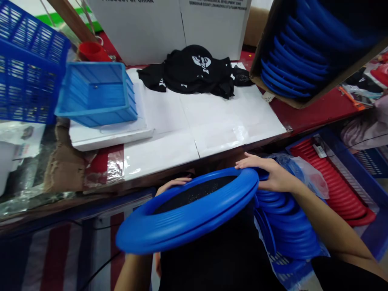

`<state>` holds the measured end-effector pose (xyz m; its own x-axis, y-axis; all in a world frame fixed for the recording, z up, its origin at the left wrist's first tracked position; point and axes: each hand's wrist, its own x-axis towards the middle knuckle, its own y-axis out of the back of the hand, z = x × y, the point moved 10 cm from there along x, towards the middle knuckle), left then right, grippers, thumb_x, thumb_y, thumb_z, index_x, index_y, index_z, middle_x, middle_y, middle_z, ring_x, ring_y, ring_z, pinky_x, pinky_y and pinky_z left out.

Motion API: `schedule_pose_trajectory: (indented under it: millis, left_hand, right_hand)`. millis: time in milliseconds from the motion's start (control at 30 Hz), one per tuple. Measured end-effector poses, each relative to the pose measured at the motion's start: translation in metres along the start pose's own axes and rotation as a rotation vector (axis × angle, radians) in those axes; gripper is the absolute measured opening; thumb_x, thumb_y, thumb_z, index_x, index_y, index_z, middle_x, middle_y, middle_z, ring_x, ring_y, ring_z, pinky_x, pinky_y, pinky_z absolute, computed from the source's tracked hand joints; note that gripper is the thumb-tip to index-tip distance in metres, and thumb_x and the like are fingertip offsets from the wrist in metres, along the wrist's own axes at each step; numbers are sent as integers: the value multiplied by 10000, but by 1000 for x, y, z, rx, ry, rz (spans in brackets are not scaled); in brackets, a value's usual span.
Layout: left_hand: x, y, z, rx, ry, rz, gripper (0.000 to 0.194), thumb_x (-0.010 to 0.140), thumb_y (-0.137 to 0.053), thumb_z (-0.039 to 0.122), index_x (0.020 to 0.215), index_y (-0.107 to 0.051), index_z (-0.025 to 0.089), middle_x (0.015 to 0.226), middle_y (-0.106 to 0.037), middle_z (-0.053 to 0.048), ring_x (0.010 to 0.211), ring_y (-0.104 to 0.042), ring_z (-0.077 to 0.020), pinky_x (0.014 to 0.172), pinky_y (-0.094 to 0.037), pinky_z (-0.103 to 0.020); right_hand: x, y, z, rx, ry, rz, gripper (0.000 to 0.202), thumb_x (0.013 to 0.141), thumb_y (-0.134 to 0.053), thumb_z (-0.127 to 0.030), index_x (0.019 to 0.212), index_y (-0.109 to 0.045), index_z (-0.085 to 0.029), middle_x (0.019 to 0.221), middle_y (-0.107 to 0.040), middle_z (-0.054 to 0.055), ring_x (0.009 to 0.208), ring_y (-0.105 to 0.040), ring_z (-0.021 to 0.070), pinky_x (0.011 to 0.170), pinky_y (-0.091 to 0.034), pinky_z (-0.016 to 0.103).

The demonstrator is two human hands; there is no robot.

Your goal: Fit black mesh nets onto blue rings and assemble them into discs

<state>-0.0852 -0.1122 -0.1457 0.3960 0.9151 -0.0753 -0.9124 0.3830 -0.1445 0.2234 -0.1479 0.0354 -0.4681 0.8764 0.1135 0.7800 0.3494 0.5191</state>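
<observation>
A blue plastic ring (188,224) is held tilted in front of my body, with black speckled material (203,192) showing inside it. A groove runs along its near edge. My left hand (174,184) curls its fingers at the far left rim; the ring hides most of that hand. At the right end of the rim, my right hand (273,173) grips with its fingers lying over the edge. Close below the right forearm is a stack of blue rings (287,226). On the white tabletop (206,121) lies a heap of black fabric pieces (194,70) with white printing.
A blue bin (100,113) sits on a white box at the left, beside a blue lattice crate (27,81). An open carton (257,52) of blue rings stands at the back right. Red rings (333,182) fill a crate at the lower right. Large white cartons (145,32) stand behind.
</observation>
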Motion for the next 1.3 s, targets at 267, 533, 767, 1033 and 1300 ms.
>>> schedule_pose_trajectory:
  millis: [267,533,767,1033,1300]
  left_hand:
    - [-14,-48,97,299,-178,-122,366,687,-960,252,1039,-861,239,1063,-829,-142,1027,-775,-328,1006,-604,-478]
    - [-27,-91,131,478,-444,-116,503,826,-893,274,1311,-766,234,1167,-827,-118,1064,-803,-284,997,-629,-382]
    - [-57,-129,178,738,-740,-268,414,1017,-683,245,1413,-643,129,1205,-806,-157,1126,-791,-250,993,-649,-335]
    - [-73,-124,194,863,-772,-181,336,992,-678,135,1322,-688,74,1180,-813,-158,1118,-794,-235,1024,-638,-308]
    - [-71,-115,194,824,-697,-206,355,1000,-700,187,1348,-685,123,1175,-821,-135,1101,-802,-232,1017,-638,-307]
  right_hand:
    - [-22,10,-31,-256,111,110,461,824,-852,-287,1279,-774,-285,1210,-827,35,1124,-790,271,1130,-590,462]
    - [-47,25,-29,-381,48,160,450,868,-841,-341,1299,-738,-267,1165,-834,71,1057,-809,279,1012,-648,402]
    - [-39,-16,-76,-544,210,-97,428,996,-703,-377,1370,-640,-180,1192,-800,136,1084,-774,283,981,-644,457]
    - [-27,-33,-103,-574,290,-25,279,1011,-631,-259,1270,-640,-156,1110,-820,115,994,-789,241,1019,-611,462]
    - [-16,-46,-85,-503,149,-189,306,1022,-642,-313,1298,-643,-180,1197,-803,116,1061,-779,257,1036,-603,471]
